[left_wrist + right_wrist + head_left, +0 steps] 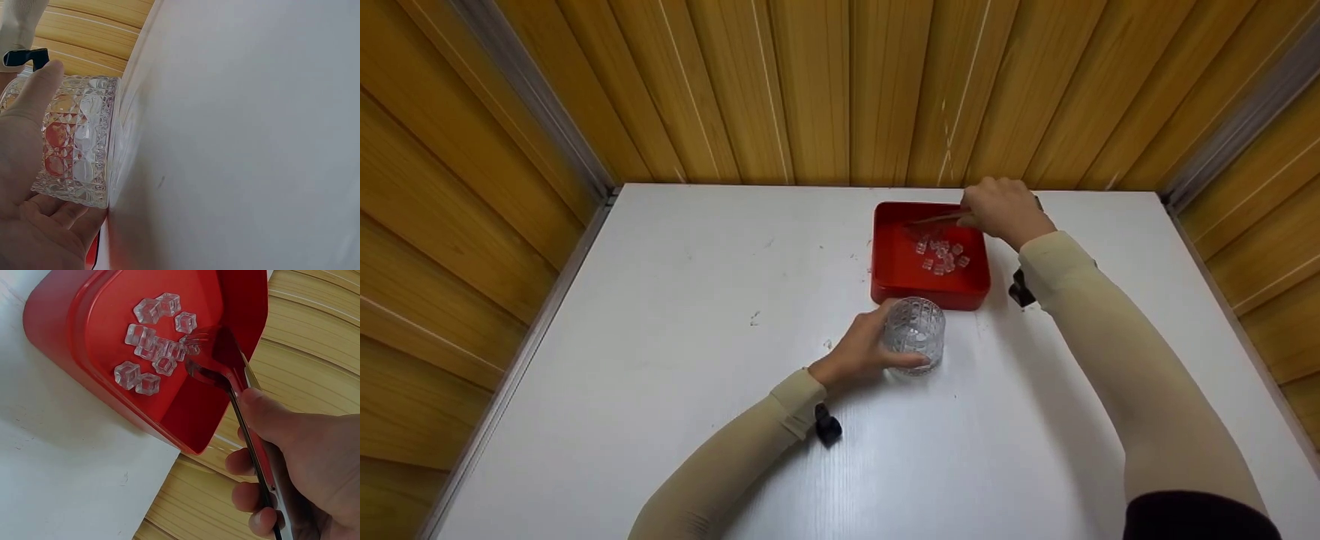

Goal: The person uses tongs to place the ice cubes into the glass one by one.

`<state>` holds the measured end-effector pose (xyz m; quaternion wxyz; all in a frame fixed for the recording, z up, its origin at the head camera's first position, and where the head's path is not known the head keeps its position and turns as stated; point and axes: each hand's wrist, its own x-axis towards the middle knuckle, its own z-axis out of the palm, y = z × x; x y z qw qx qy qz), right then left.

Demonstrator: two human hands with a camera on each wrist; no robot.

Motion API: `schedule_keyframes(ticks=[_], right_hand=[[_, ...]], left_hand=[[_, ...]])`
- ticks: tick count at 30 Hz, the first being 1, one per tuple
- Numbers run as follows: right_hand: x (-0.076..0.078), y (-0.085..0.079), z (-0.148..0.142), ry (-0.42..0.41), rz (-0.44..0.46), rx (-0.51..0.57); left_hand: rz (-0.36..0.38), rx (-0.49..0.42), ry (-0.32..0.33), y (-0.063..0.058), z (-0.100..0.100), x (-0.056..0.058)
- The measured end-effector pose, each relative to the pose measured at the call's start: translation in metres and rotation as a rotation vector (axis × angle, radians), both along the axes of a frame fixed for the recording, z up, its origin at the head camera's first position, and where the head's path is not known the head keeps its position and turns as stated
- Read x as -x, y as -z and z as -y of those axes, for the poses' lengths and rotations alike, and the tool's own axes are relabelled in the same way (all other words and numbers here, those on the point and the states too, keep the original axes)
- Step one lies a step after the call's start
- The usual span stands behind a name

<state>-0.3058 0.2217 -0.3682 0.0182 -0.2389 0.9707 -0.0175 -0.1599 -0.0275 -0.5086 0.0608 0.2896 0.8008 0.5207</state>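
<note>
My left hand (859, 352) holds a clear cut-patterned drinking glass (915, 330) upright on the table, thumb on the near side. The left wrist view shows the fingers curving round the glass (79, 140). Metal tongs (256, 444) are gripped in my right hand (304, 444), at the far right corner of a red square tray (930, 296). Several clear ice-like cubes (149, 310) lie on the tray floor. The tongs' fork-like tips stand apart around a cube at the group's edge; whether they touch it I cannot tell.
The white table (720, 270) carries the tray near its back edge, with the glass just in front. Wood-panelled walls (810, 90) rise behind and at both sides. A black wrist camera (827, 426) hangs under the left sleeve, another (1021, 289) under the right.
</note>
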Motion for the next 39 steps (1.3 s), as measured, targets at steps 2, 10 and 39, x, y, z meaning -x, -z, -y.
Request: schedule_keyframes(ticks=[2,10,39], right_hand=[[0.0004,0.0,0.0011,-0.006,-0.015,-0.008],[0.001,0.0011,0.0074,-0.016,-0.049,-0.033],[0.0025,0.0087,0.0047,0.032,0.015,0.0]], left_hand=[[-0.004,0.007,-0.004,0.0002,0.0,0.0],[-0.039,0.02,-0.02,0.001,-0.0009,0.0008],[-0.015,0.043,-0.02,0.0004,-0.0006,0.0017]])
